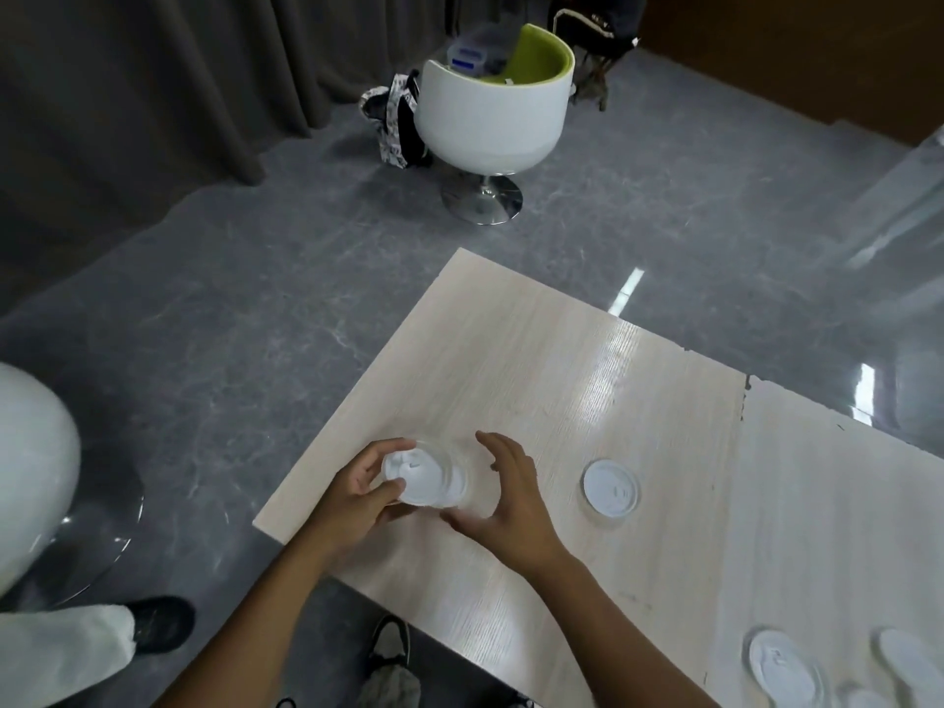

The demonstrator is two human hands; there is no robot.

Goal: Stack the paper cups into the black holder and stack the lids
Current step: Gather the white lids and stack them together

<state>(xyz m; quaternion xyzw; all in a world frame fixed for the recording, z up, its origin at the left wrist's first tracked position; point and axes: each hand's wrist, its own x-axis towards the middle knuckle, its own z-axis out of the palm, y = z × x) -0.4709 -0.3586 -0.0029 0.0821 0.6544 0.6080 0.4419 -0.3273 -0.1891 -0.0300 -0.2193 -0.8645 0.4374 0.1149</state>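
A small stack of white plastic lids is near the table's left corner. My left hand grips the stack from the left, thumb and fingers curled round its rim. My right hand hovers just right of the stack with its fingers spread and relaxed, holding nothing. One single lid lies flat on the table to the right. More lids lie at the bottom right edge. No paper cups or black holder are in view.
The light wooden table has its left edge and near corner close to the lid stack. A white and green chair stands on the grey floor beyond. Another person's leg and black shoe are at the lower left.
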